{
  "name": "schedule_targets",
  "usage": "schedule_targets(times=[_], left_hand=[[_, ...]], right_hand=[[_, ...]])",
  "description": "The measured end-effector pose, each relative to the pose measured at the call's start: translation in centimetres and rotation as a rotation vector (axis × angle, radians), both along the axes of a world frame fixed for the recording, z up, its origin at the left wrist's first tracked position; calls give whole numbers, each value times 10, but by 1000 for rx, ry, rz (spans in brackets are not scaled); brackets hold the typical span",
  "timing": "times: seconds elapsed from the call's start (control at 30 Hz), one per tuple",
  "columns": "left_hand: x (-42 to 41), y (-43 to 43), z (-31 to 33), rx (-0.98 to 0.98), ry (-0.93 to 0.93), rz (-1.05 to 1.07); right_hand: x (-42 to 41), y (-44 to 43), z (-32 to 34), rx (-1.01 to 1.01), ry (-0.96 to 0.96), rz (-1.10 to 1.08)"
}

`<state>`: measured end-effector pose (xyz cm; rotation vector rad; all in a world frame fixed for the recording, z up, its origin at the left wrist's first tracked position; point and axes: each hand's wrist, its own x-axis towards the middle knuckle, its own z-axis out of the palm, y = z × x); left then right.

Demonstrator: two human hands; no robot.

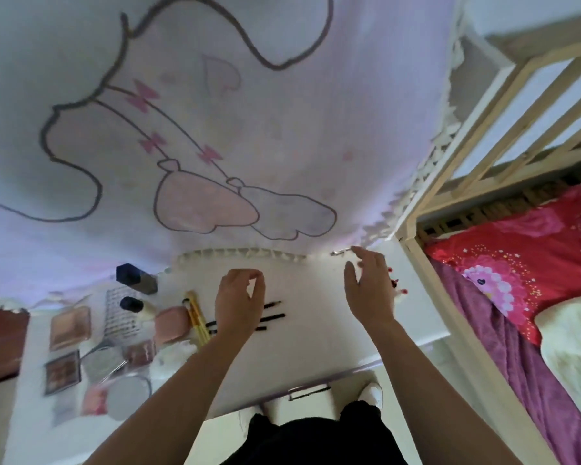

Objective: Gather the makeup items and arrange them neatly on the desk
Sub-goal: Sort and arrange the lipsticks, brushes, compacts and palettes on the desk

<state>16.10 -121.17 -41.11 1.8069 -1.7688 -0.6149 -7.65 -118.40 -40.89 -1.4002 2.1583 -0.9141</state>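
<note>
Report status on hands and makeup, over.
Left hand loosely curled, empty, above black pencils. Right hand open, empty. Palettes, brushes clustered desk-left. Nothing blocking.

Nothing legible shows. A white card (119,317) lying on the desk (316,337) carries rows of small dark print, but it is too blurred to read.
</note>
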Motion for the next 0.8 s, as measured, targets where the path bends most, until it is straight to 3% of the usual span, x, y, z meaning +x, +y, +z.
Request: schedule_targets(times=[0.13,0.37,0.57,0.8], left_hand=[[69,7,-10,-7,-63,-32],[125,29,-44,131,-113,-42],[127,38,-76,184,-147,-206],[102,30,-87,252,-235,-136]], right_hand=[[68,-3,-1,52,25,133],[139,18,-26,363,170,384],[144,9,-46,481,245,437],[120,-39,-70,544,370,630]])
